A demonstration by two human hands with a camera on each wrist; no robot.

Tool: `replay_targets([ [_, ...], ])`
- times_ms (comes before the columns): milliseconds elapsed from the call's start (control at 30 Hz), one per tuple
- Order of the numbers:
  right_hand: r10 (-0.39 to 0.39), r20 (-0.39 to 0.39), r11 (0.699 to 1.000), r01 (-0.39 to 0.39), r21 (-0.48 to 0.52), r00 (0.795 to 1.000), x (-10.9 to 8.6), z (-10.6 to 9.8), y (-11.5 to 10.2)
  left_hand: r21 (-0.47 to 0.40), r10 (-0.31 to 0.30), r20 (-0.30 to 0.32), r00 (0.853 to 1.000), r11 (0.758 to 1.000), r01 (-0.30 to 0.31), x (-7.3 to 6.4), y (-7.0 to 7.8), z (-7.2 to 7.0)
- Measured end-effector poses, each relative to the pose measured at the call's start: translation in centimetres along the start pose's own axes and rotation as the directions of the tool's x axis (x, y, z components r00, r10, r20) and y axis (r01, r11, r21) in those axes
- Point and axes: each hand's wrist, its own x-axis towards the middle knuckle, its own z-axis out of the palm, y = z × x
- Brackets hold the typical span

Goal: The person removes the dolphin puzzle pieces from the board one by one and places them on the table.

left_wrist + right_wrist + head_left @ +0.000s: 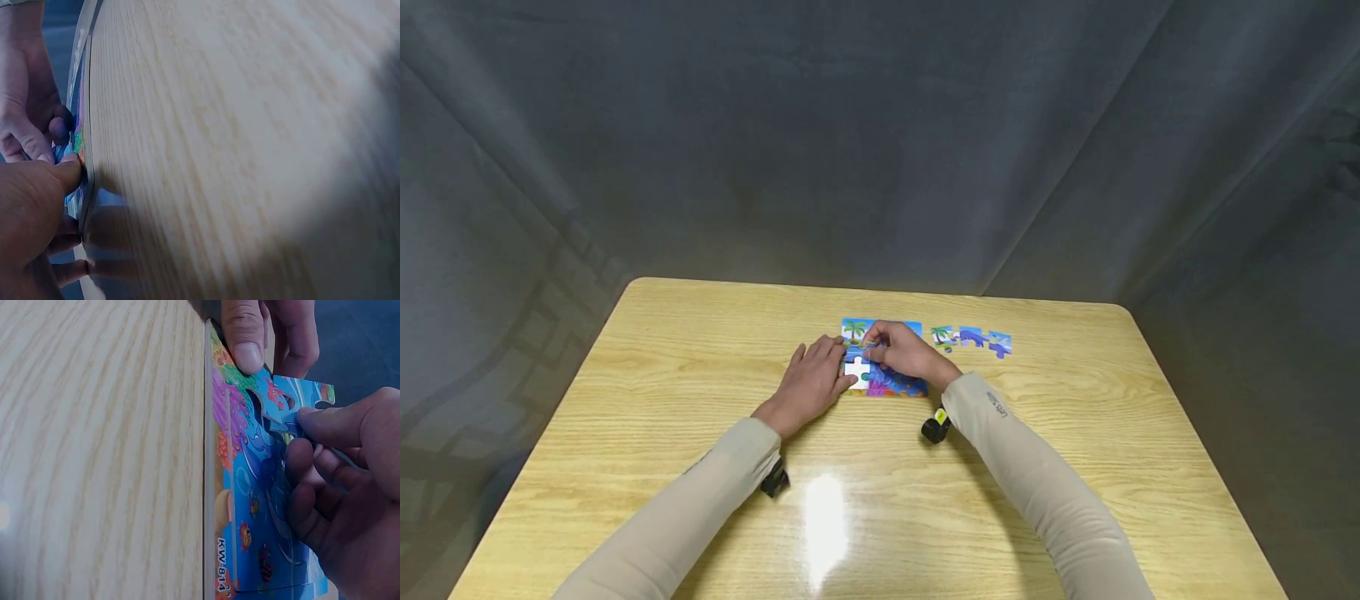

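A puzzle board (904, 384) with a bright sea picture lies on the table, a palm tree in its far left corner. My right hand (904, 350) is over it, pinching a blue puzzle piece (289, 417) between thumb and fingertips. The piece is tilted above the board in the right wrist view. At the board's left side, my left hand (808, 385) rests with its fingers extended, its thumb (249, 355) touching the near edge. Between the hands a white patch (857, 372) shaped like a puzzle piece shows on the board.
Just right of the board lie several loose pieces: one with a palm tree (942, 335), a purple-blue one (973, 337) and another (1000, 342) farther right. The wooden table (700, 350) runs to a dark curtain (820, 167) behind it.
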Motion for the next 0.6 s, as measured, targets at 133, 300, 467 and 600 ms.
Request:
replay_targets([
  [133, -0.012, 0.0, 1.0, 0.012, 0.007, 1.0, -0.09, -0.11, -0.06, 0.006, 0.002, 0.002, 1.0, 1.0, -0.002, -0.01, -0.01, -0.02],
  [300, -0.029, -0.004, 1.0, 0.029, 0.009, 1.0, -0.24, -0.22, -0.08, 0.011, -0.005, 0.015, 1.0, 1.0, 0.005, 0.06, -0.08, 0.08],
  [467, -0.053, -0.012, 0.999, 0.053, 0.003, 0.999, -0.23, -0.22, -0.03, 0.012, -0.004, 0.012, 1.0, 1.0, 0.004, 0.06, -0.09, 0.07],
  [600, -0.061, -0.013, 0.998, 0.061, -0.009, 0.998, -0.16, -0.32, -0.02, 0.011, -0.001, 0.011, 1.0, 1.0, 0.001, 0.08, -0.07, 0.06],
])
